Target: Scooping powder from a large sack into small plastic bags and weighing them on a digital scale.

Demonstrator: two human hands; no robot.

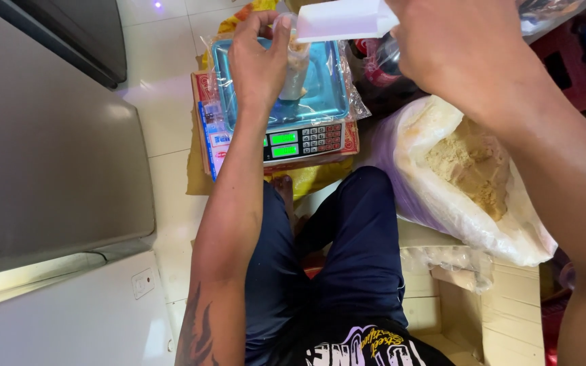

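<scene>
Right hand [452, 47] grips a white scoop [344, 19], tipped over a small bag [294, 68]; left hand [260, 57] pinches the bag's mouth wide on the scale [286, 102], catching powder from the sack [466, 176].

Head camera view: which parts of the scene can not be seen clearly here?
- Small clear plastic bag: contents unclear, partly hidden by the left hand.
- White flat scoop: top cut off by the upper edge; grip hidden by the right hand.
- Green displays of the blue-tray weighing scale: too small to read.
</scene>
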